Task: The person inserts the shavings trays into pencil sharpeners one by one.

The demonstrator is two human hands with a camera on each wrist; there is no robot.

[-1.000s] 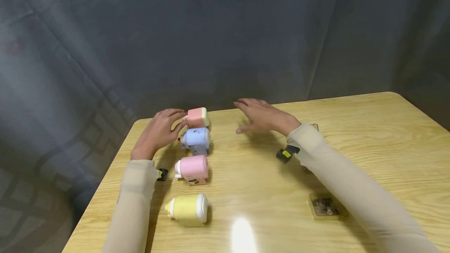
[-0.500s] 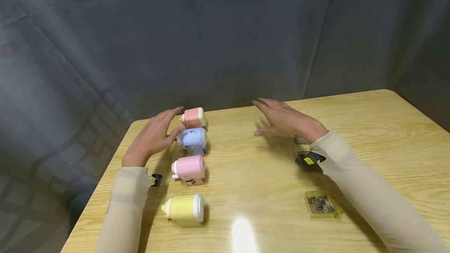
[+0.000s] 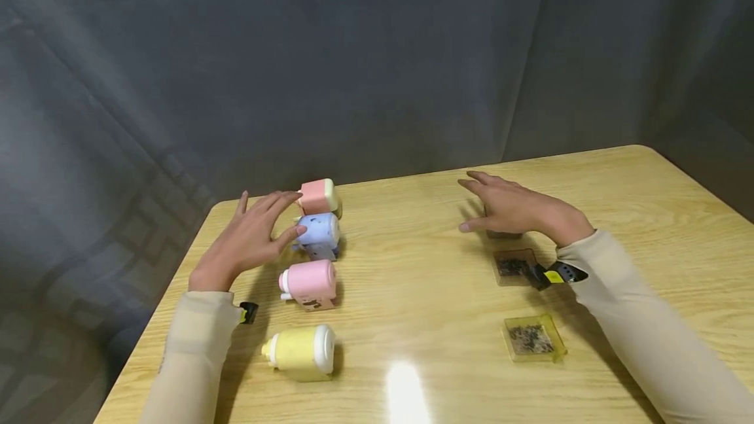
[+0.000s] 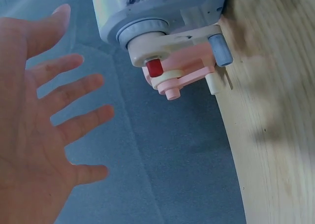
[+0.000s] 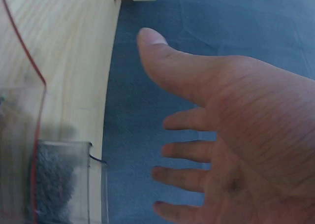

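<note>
Four small pencil sharpeners lie in a row on the left of the wooden table (image 3: 424, 293): a pink-and-cream one (image 3: 320, 196) farthest, then a blue one (image 3: 319, 230), a pink one (image 3: 310, 280) and a yellow one (image 3: 302, 349) nearest. My left hand (image 3: 277, 214) hovers beside the blue and pink-and-cream ones with fingers spread, holding nothing. In the left wrist view the left hand (image 4: 74, 81) is apart from the blue sharpener (image 4: 162, 17). My right hand (image 3: 477, 205) is flat and open over a small clear tray (image 3: 505, 234), and the right wrist view shows its open palm (image 5: 162, 135).
Two more clear trays with dark shavings lie on the right, one (image 3: 514, 265) by my right wrist and one (image 3: 533, 337) nearer me. A clear tray's wall (image 5: 64, 184) fills the left of the right wrist view. Dark curtain hangs behind the table's far edge.
My right hand has moved to the right, from the table's middle to above the far tray. My left hand has drawn back a little from the pink-and-cream sharpener and spread its fingers.
</note>
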